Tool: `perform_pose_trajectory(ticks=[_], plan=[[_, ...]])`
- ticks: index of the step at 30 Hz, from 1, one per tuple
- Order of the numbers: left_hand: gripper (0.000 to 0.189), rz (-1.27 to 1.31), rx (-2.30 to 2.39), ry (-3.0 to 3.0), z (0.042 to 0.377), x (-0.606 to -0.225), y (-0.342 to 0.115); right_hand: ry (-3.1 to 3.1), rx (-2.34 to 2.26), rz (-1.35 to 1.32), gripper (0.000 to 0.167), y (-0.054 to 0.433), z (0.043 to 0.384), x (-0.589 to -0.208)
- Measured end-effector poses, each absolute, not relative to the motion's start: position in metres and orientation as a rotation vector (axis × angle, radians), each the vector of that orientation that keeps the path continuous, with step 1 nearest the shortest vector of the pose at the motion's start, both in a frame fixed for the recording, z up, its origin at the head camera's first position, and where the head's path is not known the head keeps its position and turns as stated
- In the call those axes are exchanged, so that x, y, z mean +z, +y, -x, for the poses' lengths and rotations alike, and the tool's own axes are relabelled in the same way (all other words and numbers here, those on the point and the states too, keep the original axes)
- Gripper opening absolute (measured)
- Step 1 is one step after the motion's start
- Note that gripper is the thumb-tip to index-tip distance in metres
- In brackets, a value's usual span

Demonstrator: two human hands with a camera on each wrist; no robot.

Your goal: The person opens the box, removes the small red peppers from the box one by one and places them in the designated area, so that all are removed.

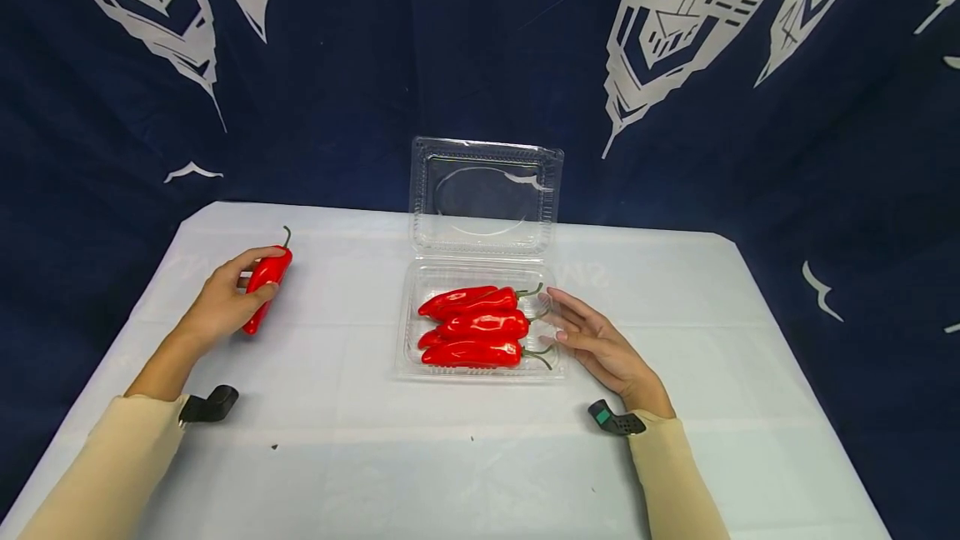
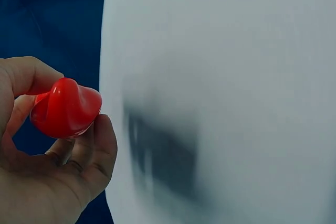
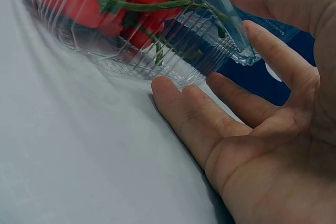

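1. Left hand [image 1: 225,302]: clamped around a single red pepper [image 1: 267,275], at the left side of the tabletop [image 1: 360,457].
2. Right hand [image 1: 603,348]: fingers [image 3: 176,106] apart and lightly bent, at the right wall of a clear container [image 1: 407,348]; contact uncertain.
3. Within the container: several red peppers [image 1: 480,327], stems [image 3: 149,7] toward the right.
4. At its far edge: clear lid [image 1: 486,200], raised, before dark-blue printed cloth [image 1: 487,82].

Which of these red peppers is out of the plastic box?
The red pepper held in the person's left grip; the other peppers all lie together inside the open clear box.
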State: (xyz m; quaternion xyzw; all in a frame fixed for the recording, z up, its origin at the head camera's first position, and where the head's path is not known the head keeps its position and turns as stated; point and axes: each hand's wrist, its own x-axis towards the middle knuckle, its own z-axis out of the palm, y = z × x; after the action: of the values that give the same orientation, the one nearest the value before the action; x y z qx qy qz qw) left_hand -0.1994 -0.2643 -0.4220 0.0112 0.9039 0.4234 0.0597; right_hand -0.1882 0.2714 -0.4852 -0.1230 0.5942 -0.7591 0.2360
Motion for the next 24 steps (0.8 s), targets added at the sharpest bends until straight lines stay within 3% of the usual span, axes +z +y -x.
perform_pose_trajectory(ticks=[24], plan=[[0.055,0.090,1.237,2.724,0.199,-0.447,-0.292,1.627,-2.088,0.324,0.076,0.271,0.187,-0.484]])
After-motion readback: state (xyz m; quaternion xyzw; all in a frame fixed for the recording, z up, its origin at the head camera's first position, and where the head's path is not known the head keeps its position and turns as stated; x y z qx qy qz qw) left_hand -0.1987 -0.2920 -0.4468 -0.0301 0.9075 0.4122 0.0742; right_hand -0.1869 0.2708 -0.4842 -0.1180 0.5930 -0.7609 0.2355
